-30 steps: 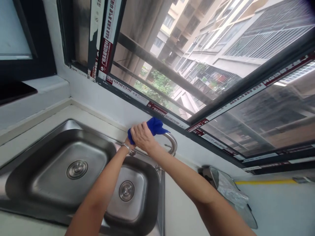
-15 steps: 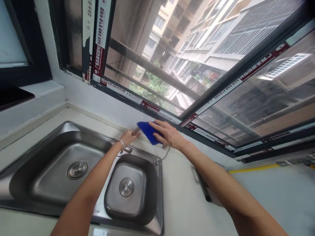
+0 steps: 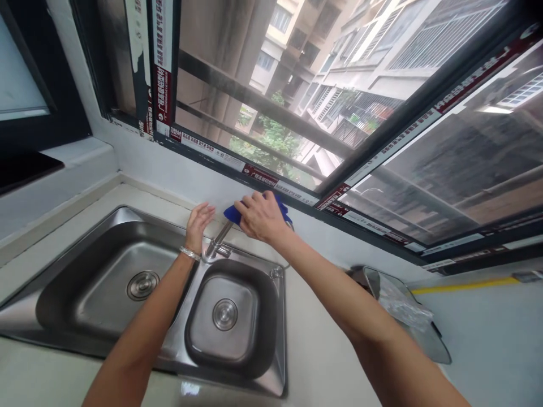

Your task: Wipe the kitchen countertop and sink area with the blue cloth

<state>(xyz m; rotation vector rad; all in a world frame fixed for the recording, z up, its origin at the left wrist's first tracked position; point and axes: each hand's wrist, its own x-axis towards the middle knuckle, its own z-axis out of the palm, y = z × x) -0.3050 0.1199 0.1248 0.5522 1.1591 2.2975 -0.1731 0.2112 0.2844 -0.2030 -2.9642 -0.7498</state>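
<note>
- The right hand (image 3: 261,217) is closing its curled fingers over a blue cloth (image 3: 232,213) and pressing it around the upper part of the faucet (image 3: 221,240). Only the cloth's edges are showing, at either side of the hand.
- The faucet is standing on the back rim of the double sink (image 3: 278,345), behind the divide between the two bowls. Its neck is leaning up and to the right into the cloth, and the spout end is lying hidden under cloth and hand.
- The left hand (image 3: 198,222), with a bracelet (image 3: 189,253) at the wrist, is lying just left of the neck with fingers extended and loosely together, gripping nothing. Whether it is touching the metal cannot be told.
- Both bowls are showing bare steel with their drains in place, and no water is running.
- A glass lid (image 3: 401,311) is lying on the tabletop (image 3: 318,345), well to the right of the sink.
- The window frame (image 3: 271,182), with printed film on it, is running close behind both hands.
- Judgement: wiping of the faucet is the step in hand, at the upper neck.
- Judgement: carrying the wipe down to the base would call for sliding the wrapped cloth along the neck under firm pressure, with the left hand steadying the neck so that it is not swinging. The window frame is leaving little room behind the knuckles.
</note>
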